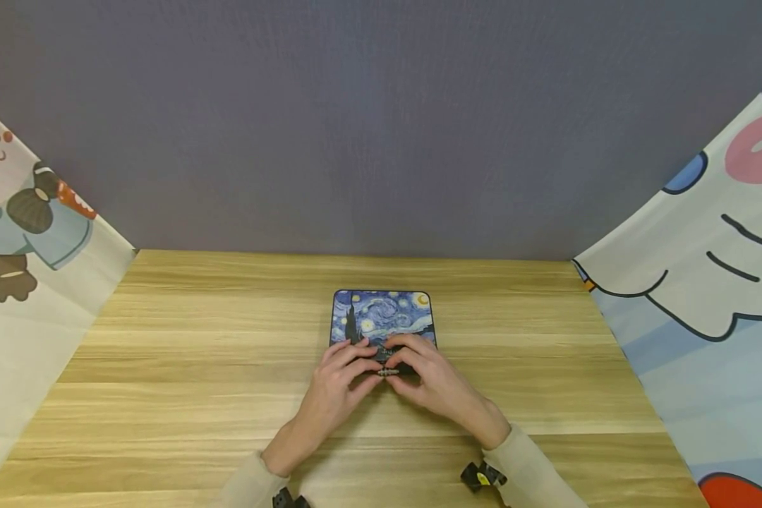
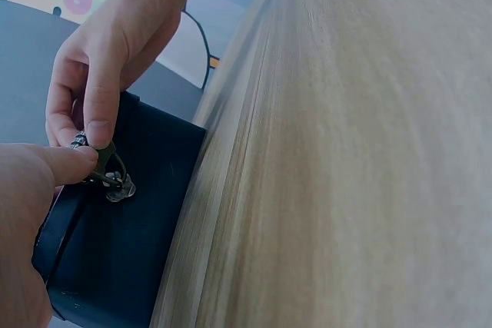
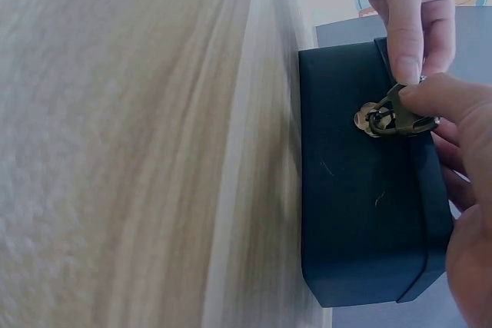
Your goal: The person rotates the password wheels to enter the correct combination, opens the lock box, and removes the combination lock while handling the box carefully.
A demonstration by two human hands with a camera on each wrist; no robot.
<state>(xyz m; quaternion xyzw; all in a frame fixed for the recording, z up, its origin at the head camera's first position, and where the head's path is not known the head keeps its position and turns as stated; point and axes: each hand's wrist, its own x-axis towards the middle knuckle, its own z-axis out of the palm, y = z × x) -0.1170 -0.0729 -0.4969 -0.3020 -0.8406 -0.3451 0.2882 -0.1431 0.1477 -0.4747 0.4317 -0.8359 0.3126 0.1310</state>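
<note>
A box [image 1: 381, 310] with a swirling blue night-sky painting on its lid stands at the middle of the table; its sides are dark [image 3: 357, 213]. On its front hangs a small bronze-coloured padlock [image 3: 415, 119], with ridged dials partly showing along one edge in the left wrist view. The padlock's shackle passes through a flower-shaped metal clasp [image 2: 121, 190]. My left hand [image 1: 338, 381] pinches one end of the padlock, other fingers over the lid. From the opposite side my right hand [image 1: 437, 379] pinches its other end, thumb on the front.
Wood-grain tabletop [image 1: 184, 367] extends to both sides of the box. A grey panel [image 1: 355, 127] rises behind the table. Cartoon-printed sheets hang at the left [image 1: 51, 296] and right [image 1: 673, 275] edges. A dark device [image 1: 482, 476] sits on the right wrist.
</note>
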